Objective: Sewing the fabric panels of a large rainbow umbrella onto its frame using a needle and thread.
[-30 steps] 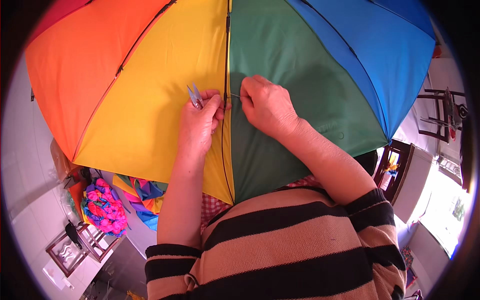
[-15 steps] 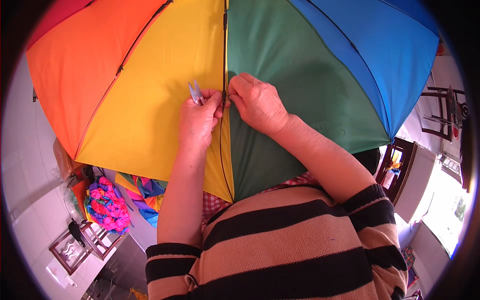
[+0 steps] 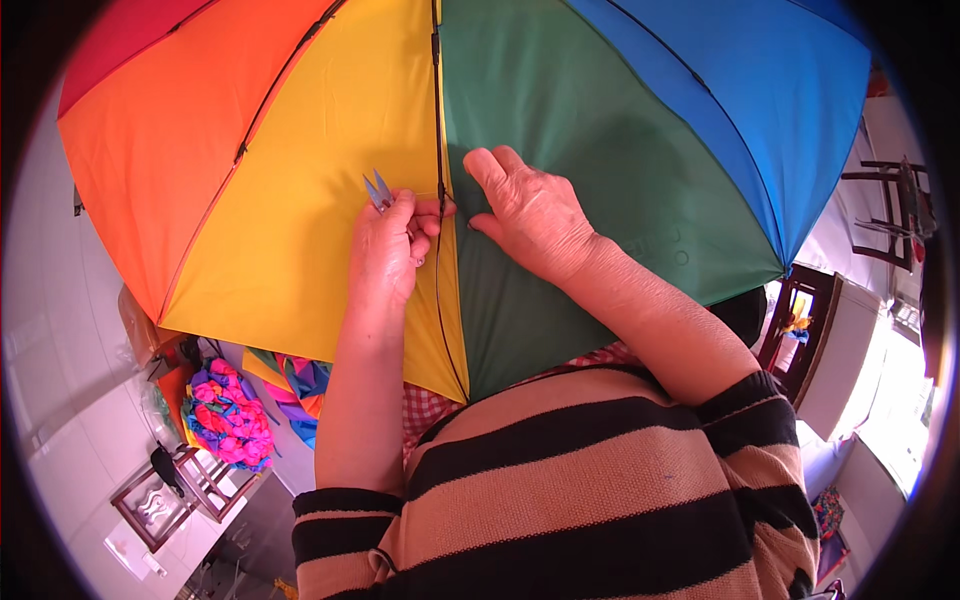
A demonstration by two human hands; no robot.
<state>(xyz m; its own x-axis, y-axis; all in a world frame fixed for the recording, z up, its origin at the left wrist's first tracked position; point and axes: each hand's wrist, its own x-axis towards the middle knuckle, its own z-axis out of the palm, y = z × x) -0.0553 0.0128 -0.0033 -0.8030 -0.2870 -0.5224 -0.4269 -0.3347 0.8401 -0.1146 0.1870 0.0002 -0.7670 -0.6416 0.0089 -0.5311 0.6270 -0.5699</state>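
Note:
An opened rainbow umbrella (image 3: 330, 230) spreads before me, its inner side facing me, with black ribs across it. One dark rib (image 3: 437, 150) runs along the seam between the yellow and green panels. My left hand (image 3: 388, 240) is closed around small thread snips (image 3: 378, 190), whose two blades point up and away; its forefinger reaches to that rib. My right hand (image 3: 535, 215) hovers over the green panel, right of the seam, with thumb and fingers apart. No held thing shows in it. Any thread at the rib is too fine to make out.
At the lower left lies a bundle of bright pink and multicoloured cloth (image 3: 230, 415), beside more folded colourful fabric (image 3: 290, 385). A wooden-framed chair (image 3: 150, 505) stands below it. Other dark wooden furniture (image 3: 885, 210) and a bright window (image 3: 900, 420) are at the right.
My right hand has drawn away from the rib to the right, and its thumb and fingers have parted. My left hand has shifted slightly left and down, still with the snips.

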